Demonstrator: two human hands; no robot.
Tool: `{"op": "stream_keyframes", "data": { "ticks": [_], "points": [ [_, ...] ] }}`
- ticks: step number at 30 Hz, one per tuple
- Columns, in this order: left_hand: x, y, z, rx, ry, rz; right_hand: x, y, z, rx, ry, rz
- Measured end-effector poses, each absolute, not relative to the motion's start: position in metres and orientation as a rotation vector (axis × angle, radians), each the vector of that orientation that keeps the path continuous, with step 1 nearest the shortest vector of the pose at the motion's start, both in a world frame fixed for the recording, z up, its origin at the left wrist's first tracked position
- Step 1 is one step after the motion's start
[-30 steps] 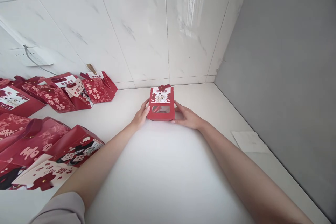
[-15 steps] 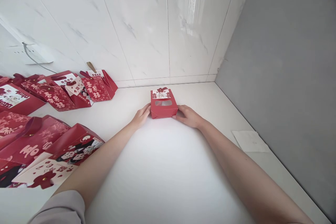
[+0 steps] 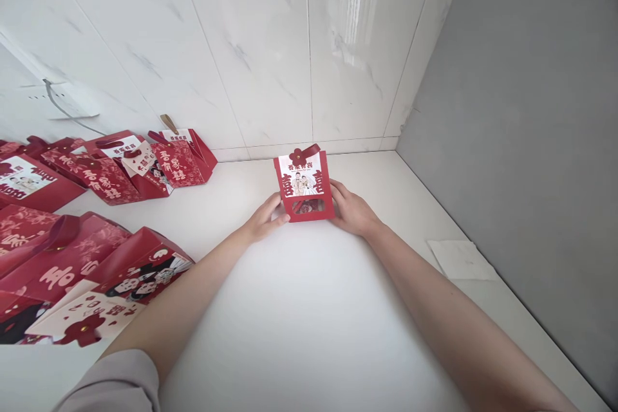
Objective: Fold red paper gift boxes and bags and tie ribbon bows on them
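A red gift box (image 3: 330,196) stands upright on the white tabletop (image 3: 309,309), its front facing me. It carries a white printed label, a dark red flower-shaped clasp with a ribbon, and a clear window low on the front with reddish contents showing. My left hand (image 3: 265,217) grips its left side, thumb at the lower front corner. On the right side my right hand (image 3: 353,207) holds it, with the fingers partly hidden behind the box.
Several similar red gift boxes (image 3: 181,164) stand along the wall at the left, and more red boxes (image 3: 111,257) lie nearer on that side. A white tissue (image 3: 462,260) lies at the right by a grey panel (image 3: 531,109). White tiles (image 3: 246,58) rise behind.
The box has tipped up from lying back to standing, so its label and window now face me. Both hands have stayed on its sides, with the left thumb now at the front.
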State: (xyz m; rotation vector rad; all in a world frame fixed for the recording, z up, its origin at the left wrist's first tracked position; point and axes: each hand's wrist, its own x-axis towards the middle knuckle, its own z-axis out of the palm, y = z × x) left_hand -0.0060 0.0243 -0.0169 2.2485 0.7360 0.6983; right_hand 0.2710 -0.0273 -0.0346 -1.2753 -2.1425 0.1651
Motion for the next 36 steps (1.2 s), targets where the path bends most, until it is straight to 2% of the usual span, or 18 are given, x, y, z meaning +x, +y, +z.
{"op": "stream_keyframes", "data": {
  "ticks": [7, 15, 23, 31, 36],
  "points": [
    [-0.001, 0.021, -0.02, 2.269, 0.936, 0.652, 0.271, -0.026, -0.038, -1.298, -2.137, 0.238],
    [0.0, 0.023, -0.02, 2.303, 0.932, 0.65, 0.272, -0.025, -0.039, -1.308, -2.078, 0.335],
    [0.0, 0.027, -0.023, 2.186, 0.964, 0.706, 0.272, -0.027, -0.039, -1.32, -2.062, 0.29],
    [-0.005, 0.034, -0.035, 2.086, 1.016, 0.911, 0.268, -0.028, -0.037, -1.24, -2.079, 0.024],
    [-0.004, 0.03, -0.03, 2.102, 0.831, 0.833, 0.254, -0.03, -0.038, -1.1, -2.258, -0.106]
  ]
}}
